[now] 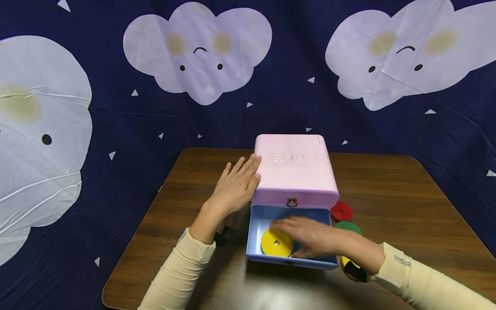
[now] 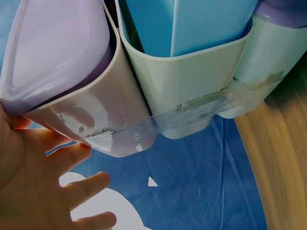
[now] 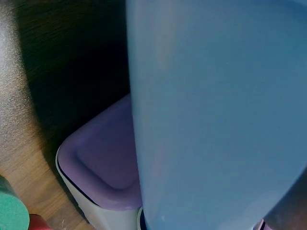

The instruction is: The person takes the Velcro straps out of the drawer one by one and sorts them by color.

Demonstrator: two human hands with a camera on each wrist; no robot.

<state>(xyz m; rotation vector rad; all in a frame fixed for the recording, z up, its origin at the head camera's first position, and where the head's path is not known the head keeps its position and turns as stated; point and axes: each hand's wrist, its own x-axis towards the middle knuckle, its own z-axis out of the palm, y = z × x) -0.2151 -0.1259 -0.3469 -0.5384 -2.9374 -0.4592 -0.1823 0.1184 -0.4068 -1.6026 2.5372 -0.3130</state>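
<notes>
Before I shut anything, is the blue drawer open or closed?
Open. The blue drawer juts out below the purple front, showing its inside, with a yellow disc in it.

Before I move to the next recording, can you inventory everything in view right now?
Cabinet: one, pink on top, on the table
Purple drawers: two, purple, above and below the blue one
Blue drawer: one, blue, pulled out
Yellow disc: one, yellow, inside the blue drawer
Red disc: one, red, right of the cabinet
Round pieces: two, green and yellow, beside the blue drawer, partly hidden
Table: one, brown, underneath
Backdrop: one, dark blue with pale clouds, behind
Sleeves: two, cream, on both arms
Left hand: one, against the cabinet's left side
Right hand: one, over the blue drawer
</notes>
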